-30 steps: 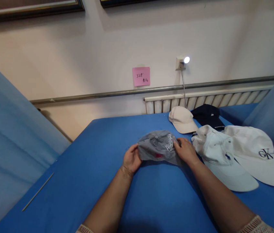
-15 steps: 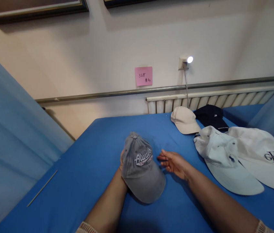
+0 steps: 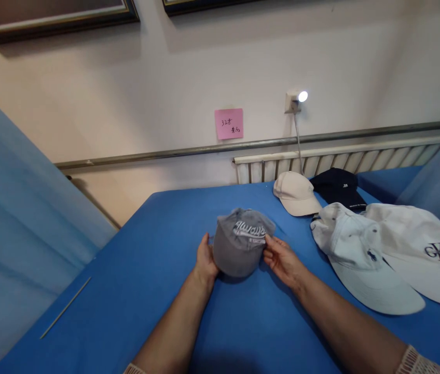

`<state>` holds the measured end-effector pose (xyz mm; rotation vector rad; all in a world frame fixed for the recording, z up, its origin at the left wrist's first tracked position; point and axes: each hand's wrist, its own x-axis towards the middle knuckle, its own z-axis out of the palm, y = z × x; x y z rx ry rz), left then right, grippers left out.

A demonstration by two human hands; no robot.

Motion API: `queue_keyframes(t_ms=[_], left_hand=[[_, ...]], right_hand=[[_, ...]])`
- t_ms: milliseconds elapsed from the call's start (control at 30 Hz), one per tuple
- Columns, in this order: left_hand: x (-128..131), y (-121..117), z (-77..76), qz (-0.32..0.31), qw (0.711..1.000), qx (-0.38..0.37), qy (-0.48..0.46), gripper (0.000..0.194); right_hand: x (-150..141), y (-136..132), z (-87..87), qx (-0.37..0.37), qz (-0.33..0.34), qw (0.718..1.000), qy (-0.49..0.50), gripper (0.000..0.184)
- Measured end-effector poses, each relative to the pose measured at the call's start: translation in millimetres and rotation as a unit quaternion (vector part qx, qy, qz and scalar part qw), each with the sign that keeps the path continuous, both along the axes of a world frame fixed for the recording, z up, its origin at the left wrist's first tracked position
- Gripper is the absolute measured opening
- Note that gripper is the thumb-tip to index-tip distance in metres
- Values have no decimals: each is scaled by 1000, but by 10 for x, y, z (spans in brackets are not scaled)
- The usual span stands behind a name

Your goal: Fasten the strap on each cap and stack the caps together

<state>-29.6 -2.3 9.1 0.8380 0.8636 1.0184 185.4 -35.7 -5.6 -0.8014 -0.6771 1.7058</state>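
Observation:
A grey baseball cap with white script lettering on its front sits at the middle of the blue table, its brim turned toward me. My left hand grips its left side with the fingers curled behind the cap. Opposite it, my right hand pinches the cap's right edge between thumb and fingers.
To the right lie a light blue cap, a white cap with dark letters, a beige cap and a dark navy cap. A radiator and a pink note are on the wall behind. Blue cloth hangs at the left.
The grey cap turned from crown-up to brim toward me. My right hand let go for a moment, then took hold of its right edge again; the left hand kept hold.

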Motion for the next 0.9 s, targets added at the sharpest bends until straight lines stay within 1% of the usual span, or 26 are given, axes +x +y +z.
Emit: queue_keyframes(t_ms=[67, 100, 167, 233, 300, 367, 433, 500, 533, 567, 600, 633, 700, 800, 900], left_hand=[[40, -9, 16, -8, 999, -31, -36, 61], [74, -26, 23, -13, 997, -45, -54, 60], [161, -75, 28, -16, 997, -48, -60, 47], [240, -119, 26, 11, 999, -19, -26, 33], [274, -133, 39, 58, 998, 20, -6, 32], [232, -104, 91, 104, 992, 62, -22, 32], [106, -45, 180, 151, 981, 104, -60, 29], [-91, 15, 275, 214, 965, 116, -100, 22], [-207, 35, 310, 249, 957, 103, -111, 14], [-328, 44, 331, 297, 944, 86, -118, 6], [-450, 39, 334, 349, 928, 62, -117, 5], [-568, 20, 322, 394, 912, 37, -108, 10], [-775, -56, 266, 455, 887, -32, -75, 14], [-989, -211, 179, 483, 872, -60, -56, 19], [-1109, -319, 155, 515, 855, -16, -59, 20]], right_hand=[[60, 100, -68, -11, -62, 998, 16, 34], [83, 142, -101, -18, -83, 996, 19, 36], [109, 195, -146, -26, -105, 994, 13, 39], [104, 199, -156, -19, -103, 994, 2, 39], [78, 164, -136, 4, -85, 996, -5, 37], [45, 111, -109, 30, -60, 998, -10, 38], [15, 64, -95, 44, -39, 998, -35, 44], [-7, 38, -105, 48, -19, 995, -80, 49], [-16, 34, -118, 51, -10, 993, -106, 50], [-25, 35, -136, 57, -2, 990, -130, 51], [-34, 40, -156, 67, 5, 986, -152, 51], [-44, 47, -179, 80, 12, 982, -173, 51], [-67, 66, -228, 105, 23, 972, -208, 51], [-102, 88, -304, 124, 35, 962, -240, 48], [-119, 98, -364, 132, 47, 957, -254, 44]])
